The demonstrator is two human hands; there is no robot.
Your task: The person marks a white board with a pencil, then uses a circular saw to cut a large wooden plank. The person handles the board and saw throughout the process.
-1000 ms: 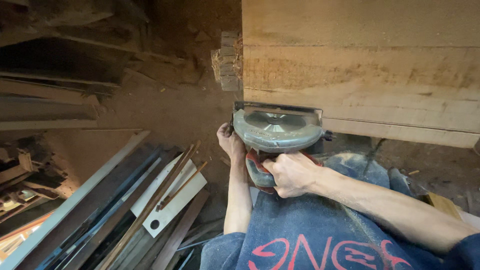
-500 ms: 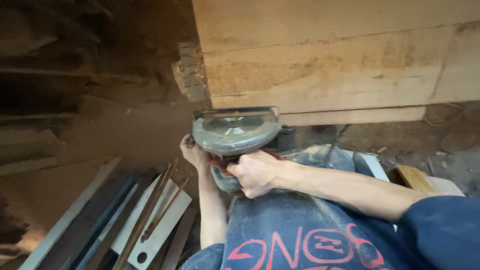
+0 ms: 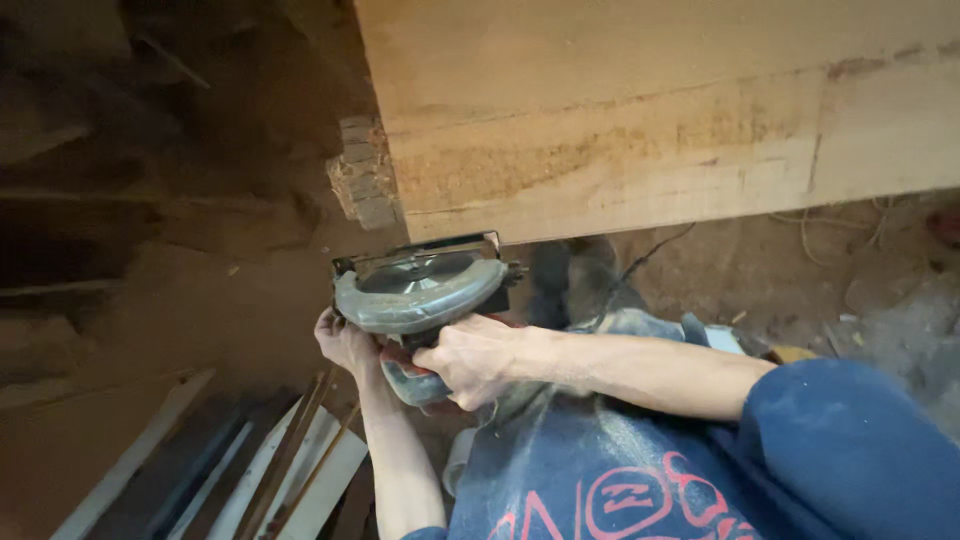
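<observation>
The circular saw (image 3: 425, 290) sits at centre frame, its guard and base plate against the lower front edge of the large wooden beam (image 3: 660, 120) that fills the upper right. The right hand (image 3: 475, 360) is clenched around the saw's handle; the left hand (image 3: 345, 342) grips the saw body from the left side, just under the guard. Loose wooden strips (image 3: 290, 470) lie on the sawdust-covered ground at lower left. To work this step well, as a judgement: hold the base plate flat on the beam face, keep both hands firm and clear of the blade line, keep the cable (image 3: 655, 250) behind the cut, and feed steadily without twisting
</observation>
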